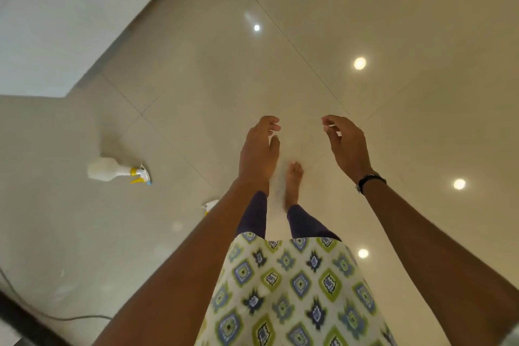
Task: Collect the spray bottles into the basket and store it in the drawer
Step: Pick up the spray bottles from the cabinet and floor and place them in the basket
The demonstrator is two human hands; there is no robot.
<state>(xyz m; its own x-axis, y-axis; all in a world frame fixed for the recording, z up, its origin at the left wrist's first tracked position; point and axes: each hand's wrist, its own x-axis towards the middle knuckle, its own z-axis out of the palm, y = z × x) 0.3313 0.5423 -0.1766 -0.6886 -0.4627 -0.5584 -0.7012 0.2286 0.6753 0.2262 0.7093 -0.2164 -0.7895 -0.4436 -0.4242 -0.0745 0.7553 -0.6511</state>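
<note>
Under me is a glossy beige tiled floor (323,22) with thin grout lines, and round ceiling lights reflect off it as bright spots (359,63). A pale wall or cabinet front (56,22) fills the upper left corner. My patterned tunic (295,289), white with green and blue diamonds, hangs over purple leggings (302,223), and one bare foot (293,182) shows on the tiles. A thin dark cable (70,318) trails across the floor at the lower left. A dark band (371,179) circles my wrist.

Bare glossy tiled floor (309,36) lies open ahead and right of both empty hands, while a spray bottle (112,170) lying on its side at left and a second one (210,205) half-hidden beside the left forearm occupy that side.
</note>
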